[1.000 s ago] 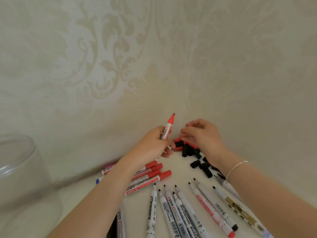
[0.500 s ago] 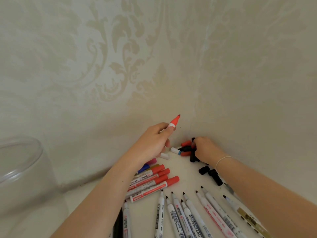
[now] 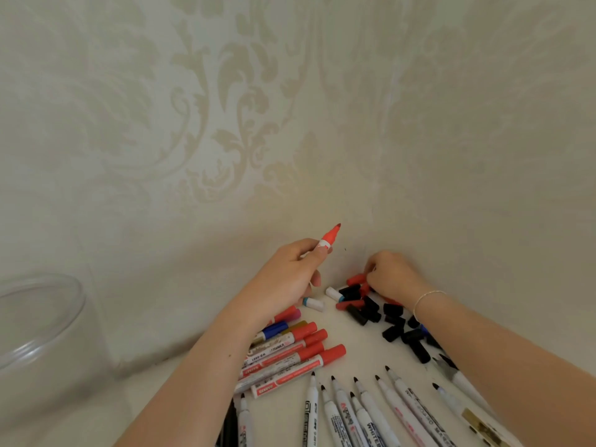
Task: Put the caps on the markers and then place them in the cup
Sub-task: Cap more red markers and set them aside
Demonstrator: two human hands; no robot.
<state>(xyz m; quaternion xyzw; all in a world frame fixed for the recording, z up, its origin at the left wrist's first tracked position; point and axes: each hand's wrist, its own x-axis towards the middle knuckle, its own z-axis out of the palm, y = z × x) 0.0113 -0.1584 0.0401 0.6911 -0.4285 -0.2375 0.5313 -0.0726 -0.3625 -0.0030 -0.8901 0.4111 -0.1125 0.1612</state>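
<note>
- The left hand (image 3: 283,279) has its grip wrapped round an uncapped red marker (image 3: 327,240), tip pointing up and away toward the wall.
- The right hand (image 3: 392,275) is down in the pile of loose caps (image 3: 387,317) at the back of the desk (image 3: 358,353); its fingers are curled and seem to pinch a red cap (image 3: 356,279), though the fingertips are partly hidden.
- Done so far: a cluster of capped red markers (image 3: 290,359) lies beside the left forearm, not yet in the cup.
- The clear cup (image 3: 42,321) stands well apart at far left; no markers are visible inside it.
- Left to do: a row of uncapped black-tipped markers (image 3: 364,411) fans along the near edge, and many black caps remain loose, so the task looks less than halfway through.
</note>
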